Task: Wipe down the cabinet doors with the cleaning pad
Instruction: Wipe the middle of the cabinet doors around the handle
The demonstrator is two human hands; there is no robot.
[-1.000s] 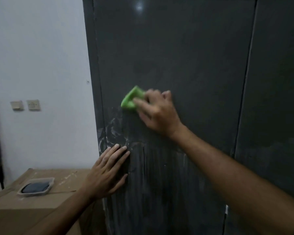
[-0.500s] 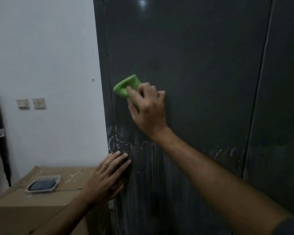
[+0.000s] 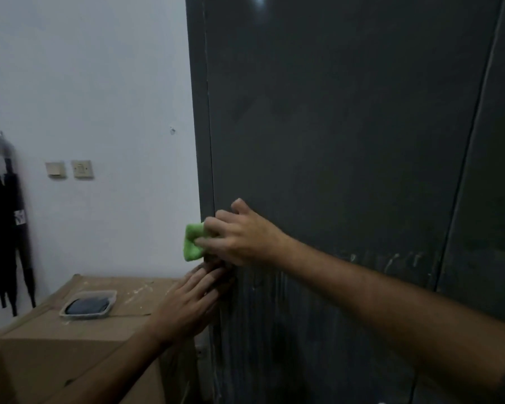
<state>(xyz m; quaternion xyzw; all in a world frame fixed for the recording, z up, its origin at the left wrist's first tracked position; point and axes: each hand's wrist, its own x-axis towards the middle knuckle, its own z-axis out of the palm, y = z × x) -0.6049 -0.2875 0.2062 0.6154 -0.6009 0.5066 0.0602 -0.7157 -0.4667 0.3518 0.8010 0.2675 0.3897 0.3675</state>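
Observation:
A tall dark grey cabinet door [image 3: 333, 141] fills the middle and right of the view, with pale smears and streaks across its lower part. My right hand [image 3: 239, 234] grips a bright green cleaning pad [image 3: 193, 242] and holds it at the door's left edge, where the pad sticks out past the frame. Just below it, my left hand [image 3: 193, 301] lies flat against the door with its fingers spread. A second door [image 3: 496, 199] stands to the right of a vertical seam.
A cardboard box [image 3: 70, 339] stands left of the cabinet, against the white wall. On it sits a shallow plastic tray [image 3: 88, 304] with a dark cloth inside. Two wall switches [image 3: 69, 169] and dark hanging umbrellas [image 3: 3, 223] are at the far left.
My right hand has swept the green pad down and to the left, from the upper door panel to the left edge just above my left hand. The view has shifted right.

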